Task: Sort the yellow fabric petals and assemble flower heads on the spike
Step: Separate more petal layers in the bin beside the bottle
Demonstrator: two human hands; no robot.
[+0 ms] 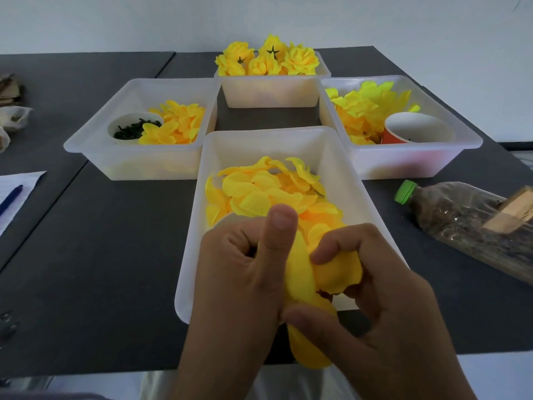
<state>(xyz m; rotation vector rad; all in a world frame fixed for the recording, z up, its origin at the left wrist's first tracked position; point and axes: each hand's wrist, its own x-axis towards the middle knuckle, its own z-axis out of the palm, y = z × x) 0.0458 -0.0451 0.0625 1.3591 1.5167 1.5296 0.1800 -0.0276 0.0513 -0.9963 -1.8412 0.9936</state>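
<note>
Both hands work at the near edge of the nearest tray (190, 255) on the dark worktop (109, 255). The left hand (239, 272) curls around a bunch of yellow petals (300, 278), thumb up and pressing it; the right hand (383, 307) pinches the same bunch between forefinger and thumb. The fabric looks very light, soft and easily creased, so I judge a gentle pinch at the petals' narrow bases suits best. The bunch's long axis runs roughly toward the person, its lower end hanging past the tray. No spike is visible. 3 other trays sit beyond.
</note>
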